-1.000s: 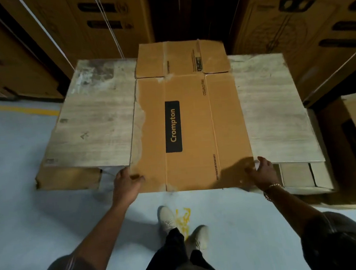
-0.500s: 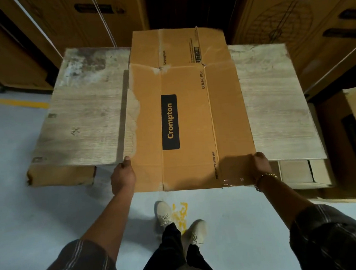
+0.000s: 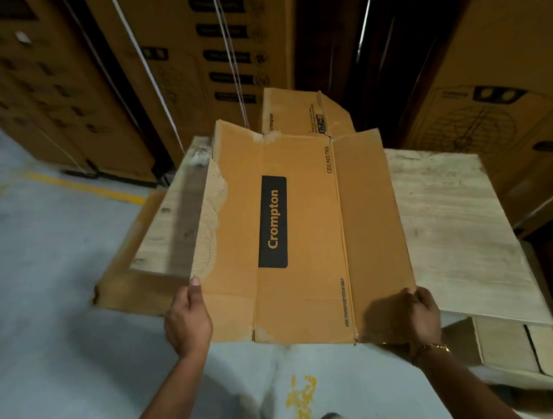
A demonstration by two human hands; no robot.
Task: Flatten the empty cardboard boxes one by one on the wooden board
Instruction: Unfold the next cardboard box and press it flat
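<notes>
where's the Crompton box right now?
Head view, centre: the box is held by the left hand at its near-left edge and the right hand at its near-right corner, over the wooden board, with cartons behind.

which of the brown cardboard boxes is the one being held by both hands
The flattened brown cardboard box with the black Crompton label, gripped at its near corners by the left hand and right hand. The tall stacked cartons behind stand untouched.

A flattened brown Crompton cardboard box tilts above the pale wooden board.
</notes>
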